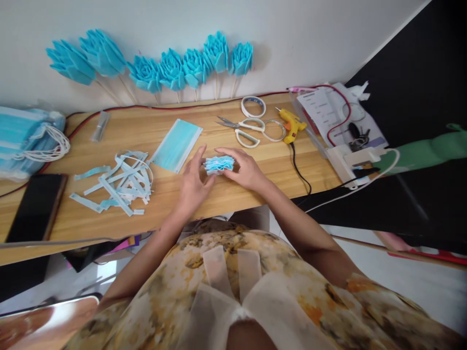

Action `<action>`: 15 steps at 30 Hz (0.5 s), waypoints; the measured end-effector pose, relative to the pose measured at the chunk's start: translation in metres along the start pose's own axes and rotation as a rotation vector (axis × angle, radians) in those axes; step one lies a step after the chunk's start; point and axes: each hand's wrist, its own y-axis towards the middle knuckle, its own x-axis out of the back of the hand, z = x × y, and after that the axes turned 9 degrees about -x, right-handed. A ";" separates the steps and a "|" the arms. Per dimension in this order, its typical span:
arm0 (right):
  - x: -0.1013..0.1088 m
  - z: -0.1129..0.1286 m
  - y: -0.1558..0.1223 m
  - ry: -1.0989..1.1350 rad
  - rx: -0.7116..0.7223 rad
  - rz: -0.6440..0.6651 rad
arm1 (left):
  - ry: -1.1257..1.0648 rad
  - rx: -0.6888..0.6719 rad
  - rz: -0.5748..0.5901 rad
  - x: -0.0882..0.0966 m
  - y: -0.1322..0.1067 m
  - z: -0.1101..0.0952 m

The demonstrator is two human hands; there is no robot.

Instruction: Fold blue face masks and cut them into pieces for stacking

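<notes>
A small stack of blue-and-white face mask pieces [220,165] sits between my two hands, just above or on the wooden table near its front edge. My left hand [195,180] curves round the stack's left end, thumb below and fingers above. My right hand [245,167] grips the right end between thumb and fingers. A flat blue face mask [177,145] lies just beyond my left hand. To the left is a loose pile of cut mask strips [126,182].
Scissors [244,126], a tape roll [253,107] and a yellow glue gun [292,125] with a black cord lie at the right. Blue flowers on sticks [171,69] lean along the wall. A phone [37,206] and bagged masks [25,138] are at the left.
</notes>
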 end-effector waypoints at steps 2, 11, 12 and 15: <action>-0.002 -0.003 0.001 -0.013 -0.019 0.041 | 0.016 0.020 0.046 -0.001 0.000 0.003; -0.010 -0.007 0.001 -0.009 -0.048 0.044 | -0.166 0.172 -0.025 0.001 0.004 -0.001; -0.009 -0.005 0.001 0.007 -0.060 0.048 | -0.186 0.180 -0.031 0.001 0.004 -0.002; -0.003 0.000 0.001 0.105 -0.054 0.074 | -0.171 0.167 -0.057 0.001 0.004 -0.004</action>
